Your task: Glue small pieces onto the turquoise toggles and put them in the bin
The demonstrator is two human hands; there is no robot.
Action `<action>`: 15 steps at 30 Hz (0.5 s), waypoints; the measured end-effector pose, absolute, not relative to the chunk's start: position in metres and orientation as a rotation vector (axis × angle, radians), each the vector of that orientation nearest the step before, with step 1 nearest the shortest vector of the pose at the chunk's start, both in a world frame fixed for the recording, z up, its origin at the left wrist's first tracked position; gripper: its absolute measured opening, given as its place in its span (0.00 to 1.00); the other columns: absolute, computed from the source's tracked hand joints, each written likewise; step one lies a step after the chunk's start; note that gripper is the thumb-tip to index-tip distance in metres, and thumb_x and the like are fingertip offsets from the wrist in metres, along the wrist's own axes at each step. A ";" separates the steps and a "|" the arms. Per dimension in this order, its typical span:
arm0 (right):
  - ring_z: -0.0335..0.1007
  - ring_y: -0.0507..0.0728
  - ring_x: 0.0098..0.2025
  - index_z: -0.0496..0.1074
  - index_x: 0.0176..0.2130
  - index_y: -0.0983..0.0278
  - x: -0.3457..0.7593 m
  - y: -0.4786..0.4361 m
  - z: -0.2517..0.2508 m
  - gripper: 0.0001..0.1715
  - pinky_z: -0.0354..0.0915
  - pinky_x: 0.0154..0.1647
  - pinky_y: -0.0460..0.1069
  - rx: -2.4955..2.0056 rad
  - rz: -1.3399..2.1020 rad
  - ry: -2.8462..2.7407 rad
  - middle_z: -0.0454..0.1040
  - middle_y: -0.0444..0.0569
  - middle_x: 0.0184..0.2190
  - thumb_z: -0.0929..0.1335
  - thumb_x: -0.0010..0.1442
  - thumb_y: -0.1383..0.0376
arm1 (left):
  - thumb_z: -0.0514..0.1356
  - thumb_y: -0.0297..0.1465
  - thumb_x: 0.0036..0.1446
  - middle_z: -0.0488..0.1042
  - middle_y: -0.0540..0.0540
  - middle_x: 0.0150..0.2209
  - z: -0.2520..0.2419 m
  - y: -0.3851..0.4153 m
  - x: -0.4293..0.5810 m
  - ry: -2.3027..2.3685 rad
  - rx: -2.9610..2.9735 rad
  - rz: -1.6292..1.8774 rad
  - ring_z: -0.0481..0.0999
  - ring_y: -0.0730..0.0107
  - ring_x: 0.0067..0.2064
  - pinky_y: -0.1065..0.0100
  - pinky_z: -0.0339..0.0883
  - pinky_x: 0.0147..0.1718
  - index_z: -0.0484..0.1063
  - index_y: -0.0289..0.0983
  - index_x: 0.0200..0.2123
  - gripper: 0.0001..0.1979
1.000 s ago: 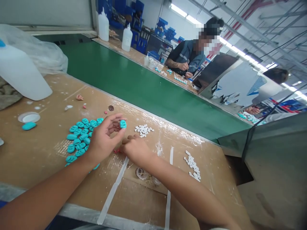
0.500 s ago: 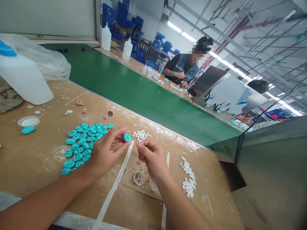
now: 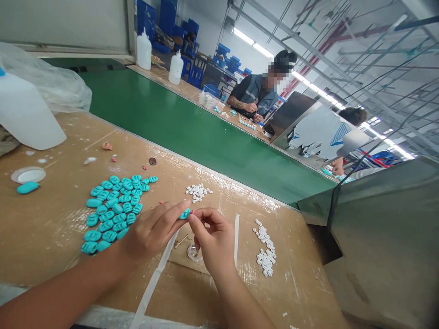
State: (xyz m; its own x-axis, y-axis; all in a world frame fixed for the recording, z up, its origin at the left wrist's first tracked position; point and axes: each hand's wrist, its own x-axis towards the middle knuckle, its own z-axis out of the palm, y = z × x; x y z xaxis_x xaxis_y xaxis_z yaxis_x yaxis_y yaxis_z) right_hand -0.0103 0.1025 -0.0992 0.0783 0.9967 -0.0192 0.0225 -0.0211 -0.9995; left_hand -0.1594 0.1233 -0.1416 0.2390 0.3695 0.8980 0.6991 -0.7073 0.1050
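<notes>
Between the thumb and fingers of my left hand (image 3: 147,230) is a small rounded teal moulded piece (image 3: 184,214). My right hand (image 3: 214,240) pinches a tiny pinkish-red bit (image 3: 192,212) against the right end of that piece; its exact shape is too small to tell. To the left of my hands lies a spread of similar teal pieces (image 3: 120,226) with hollows in their faces. Just beyond my fingertips is a cluster of small white pieces (image 3: 198,193). Below my hands, a clear little cup (image 3: 193,252) stands on a cardboard sheet (image 3: 181,262), partly hidden by my right hand.
More white pieces (image 3: 265,262) lie at the right. A large white jug (image 3: 30,114) and plastic bag (image 3: 65,89) stand at the left, near a lid (image 3: 29,174). A green belt (image 3: 192,132) runs behind the table (image 3: 113,283). Across it, a co-worker (image 3: 255,93) handles small pieces.
My hands have come together, bringing the pinkish-red bit to the teal piece. My left hand has turned so its back faces up more. The whole view has shifted slightly.
</notes>
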 end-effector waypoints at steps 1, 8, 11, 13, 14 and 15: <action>0.56 0.47 0.18 0.73 0.26 0.63 -0.010 0.101 -0.099 0.13 0.51 0.17 0.45 -1.286 1.139 -1.185 0.68 0.41 0.21 0.73 0.51 0.56 | 0.62 0.24 0.62 0.83 0.44 0.36 -0.142 0.123 -0.160 -0.977 -2.196 -1.447 0.84 0.65 0.32 0.70 0.78 0.31 0.60 0.36 0.61 0.26; 0.56 0.48 0.22 0.73 0.28 0.63 -0.007 0.095 -0.101 0.09 0.55 0.22 0.45 -1.321 0.929 -1.436 0.68 0.42 0.23 0.70 0.57 0.61 | 0.60 0.21 0.63 0.83 0.42 0.37 -0.145 0.124 -0.163 -0.914 -2.259 -1.436 0.84 0.65 0.36 0.70 0.77 0.37 0.65 0.32 0.57 0.19; 0.58 0.48 0.24 0.73 0.29 0.63 -0.006 0.095 -0.102 0.08 0.56 0.23 0.44 -1.301 0.784 -1.512 0.70 0.43 0.24 0.69 0.58 0.63 | 0.62 0.20 0.60 0.83 0.42 0.37 -0.149 0.125 -0.164 -0.893 -2.264 -1.439 0.83 0.65 0.37 0.70 0.77 0.39 0.66 0.32 0.57 0.22; 0.58 0.48 0.23 0.73 0.29 0.63 -0.006 0.094 -0.101 0.07 0.55 0.23 0.44 -1.290 0.729 -1.559 0.70 0.42 0.24 0.69 0.59 0.64 | 0.63 0.20 0.59 0.83 0.42 0.37 -0.151 0.125 -0.164 -0.878 -2.268 -1.446 0.84 0.65 0.38 0.70 0.77 0.40 0.66 0.32 0.57 0.23; 0.59 0.48 0.23 0.73 0.29 0.63 -0.005 0.094 -0.100 0.07 0.55 0.23 0.44 -1.292 0.718 -1.584 0.70 0.42 0.24 0.69 0.59 0.64 | 0.63 0.20 0.59 0.83 0.42 0.37 -0.151 0.126 -0.164 -0.864 -2.267 -1.458 0.84 0.64 0.38 0.70 0.77 0.40 0.66 0.32 0.57 0.23; 0.59 0.48 0.23 0.72 0.29 0.63 -0.005 0.094 -0.099 0.07 0.55 0.23 0.44 -1.299 0.708 -1.609 0.70 0.42 0.24 0.69 0.60 0.65 | 0.63 0.20 0.60 0.83 0.42 0.37 -0.150 0.126 -0.164 -0.842 -2.265 -1.475 0.84 0.65 0.38 0.70 0.77 0.40 0.66 0.32 0.58 0.23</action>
State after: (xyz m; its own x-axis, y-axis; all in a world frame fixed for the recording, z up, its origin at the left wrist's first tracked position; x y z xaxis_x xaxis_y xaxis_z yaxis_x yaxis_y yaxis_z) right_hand -0.0046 0.0940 -0.0993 -0.0199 0.9544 0.2978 0.4251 0.2777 -0.8615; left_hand -0.1635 0.1261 -0.1503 0.2974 0.3050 0.9047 0.6237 -0.7795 0.0578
